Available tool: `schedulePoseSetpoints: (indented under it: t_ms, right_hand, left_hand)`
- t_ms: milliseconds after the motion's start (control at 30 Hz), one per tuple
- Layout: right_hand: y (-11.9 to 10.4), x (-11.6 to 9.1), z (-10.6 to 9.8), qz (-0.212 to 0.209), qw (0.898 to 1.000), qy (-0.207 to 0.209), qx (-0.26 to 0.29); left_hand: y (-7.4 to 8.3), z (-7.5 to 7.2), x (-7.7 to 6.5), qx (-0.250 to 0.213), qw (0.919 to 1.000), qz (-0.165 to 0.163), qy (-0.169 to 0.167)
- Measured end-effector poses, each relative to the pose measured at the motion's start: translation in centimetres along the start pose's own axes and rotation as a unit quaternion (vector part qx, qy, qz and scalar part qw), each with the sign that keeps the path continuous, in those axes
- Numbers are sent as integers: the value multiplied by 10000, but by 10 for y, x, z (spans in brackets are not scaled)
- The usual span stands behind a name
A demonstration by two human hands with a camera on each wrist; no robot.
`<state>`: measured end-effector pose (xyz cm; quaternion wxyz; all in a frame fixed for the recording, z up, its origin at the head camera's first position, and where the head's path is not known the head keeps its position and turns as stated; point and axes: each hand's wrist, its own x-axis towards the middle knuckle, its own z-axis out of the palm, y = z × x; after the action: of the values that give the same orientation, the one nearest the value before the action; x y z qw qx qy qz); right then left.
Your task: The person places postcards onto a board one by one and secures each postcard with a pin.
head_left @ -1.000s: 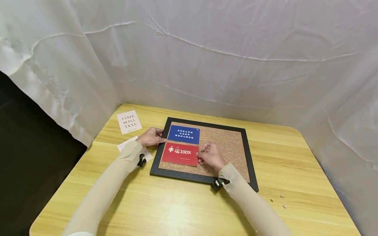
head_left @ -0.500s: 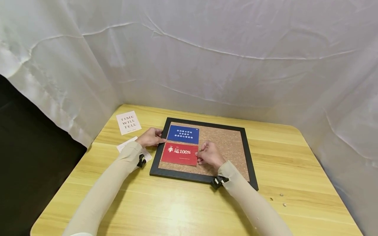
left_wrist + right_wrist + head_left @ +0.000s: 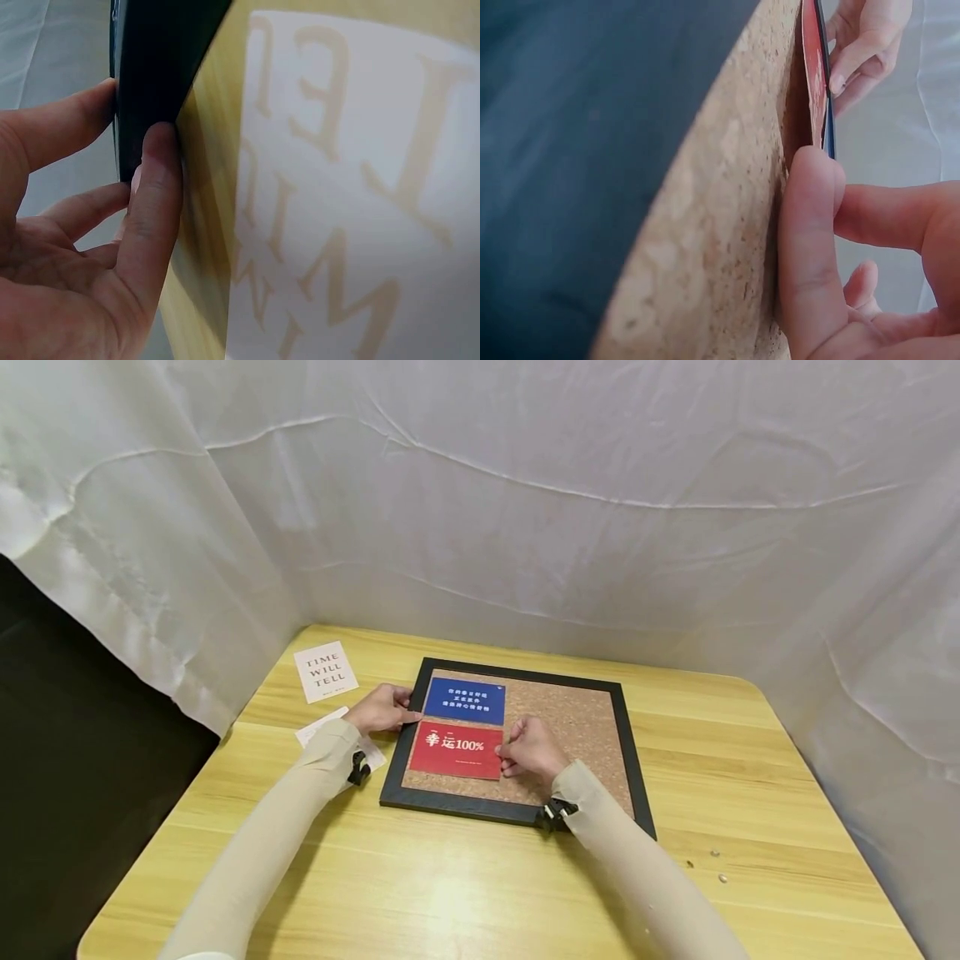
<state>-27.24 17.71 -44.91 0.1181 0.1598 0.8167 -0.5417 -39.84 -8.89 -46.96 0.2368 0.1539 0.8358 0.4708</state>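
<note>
Pinching the right edge of the red card (image 3: 457, 758), the right hand (image 3: 534, 747) has thumb and forefinger together; the card lies on the cork board (image 3: 573, 718), just below the blue card (image 3: 465, 700). The left hand (image 3: 382, 708) pinches the left side of the black frame (image 3: 465, 807). Farther left, a white card (image 3: 326, 672) lies on the table (image 3: 450, 893).

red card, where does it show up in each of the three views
Head: red card just below and left of centre.
Left wrist: not in it.
Right wrist: a thin strip at the top, right of centre, seen nearly edge-on.
Shared landmark: the black frame, in all three views.
</note>
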Motion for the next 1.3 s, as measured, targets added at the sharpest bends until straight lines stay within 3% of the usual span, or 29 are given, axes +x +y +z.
schedulePoseSetpoints:
  t_ms: [1300]
  right_hand:
    - [-9, 2, -4, 150, 9980, -377, -494]
  left_hand:
    - [4, 1, -2, 138, 9999, -93, 8]
